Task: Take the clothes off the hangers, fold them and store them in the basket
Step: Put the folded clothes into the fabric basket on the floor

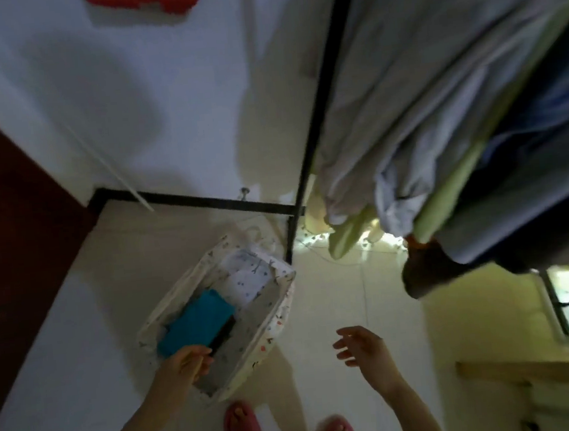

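A white patterned fabric basket [278, 322] stands on the floor below me. Inside lie a folded teal garment [196, 322], a white dotted one [251, 280] and a dark one beside the teal. My left hand [189, 361] hovers over the basket's near end with loosely curled fingers, holding nothing that I can see. My right hand [363, 346] hangs open in the air to the right of the basket. Several clothes [438, 98] hang at the upper right: pale grey, light green, dark blue.
A black metal rack post [318, 109] runs down to a black base bar [206, 201] by the white wall. A dark red door or panel [7, 212] is at the left. My pink slippers [243, 428] stand on the tiled floor. A wooden piece [517, 370] and a window lie at right.
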`<move>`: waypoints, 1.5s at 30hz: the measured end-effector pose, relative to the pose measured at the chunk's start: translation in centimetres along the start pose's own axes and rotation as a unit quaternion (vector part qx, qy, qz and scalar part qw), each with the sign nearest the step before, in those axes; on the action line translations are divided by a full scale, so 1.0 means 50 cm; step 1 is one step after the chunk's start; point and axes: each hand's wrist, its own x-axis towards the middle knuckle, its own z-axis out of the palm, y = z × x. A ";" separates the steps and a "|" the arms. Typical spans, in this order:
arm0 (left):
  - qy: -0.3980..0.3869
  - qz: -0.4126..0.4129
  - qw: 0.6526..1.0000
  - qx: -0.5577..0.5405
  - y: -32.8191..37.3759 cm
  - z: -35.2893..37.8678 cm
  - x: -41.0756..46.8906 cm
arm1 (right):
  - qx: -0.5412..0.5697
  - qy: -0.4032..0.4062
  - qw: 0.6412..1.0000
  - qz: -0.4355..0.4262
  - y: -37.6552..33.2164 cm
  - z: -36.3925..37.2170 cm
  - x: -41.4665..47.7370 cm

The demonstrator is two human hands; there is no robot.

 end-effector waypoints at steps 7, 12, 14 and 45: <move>-0.092 0.039 0.989 0.112 0.135 0.333 -0.038 | 0.134 0.163 0.977 0.005 0.128 -0.304 -0.157; -0.162 0.054 0.982 0.076 0.190 0.676 -0.089 | 0.161 0.264 0.951 0.022 0.263 -0.574 -0.260; -0.186 0.084 0.974 0.099 0.197 0.821 -0.126 | 0.157 0.303 0.939 0.033 0.323 -0.679 -0.311; -0.594 0.247 0.636 0.426 0.399 2.202 -0.382 | 0.455 0.636 0.595 0.183 0.649 -1.372 -0.546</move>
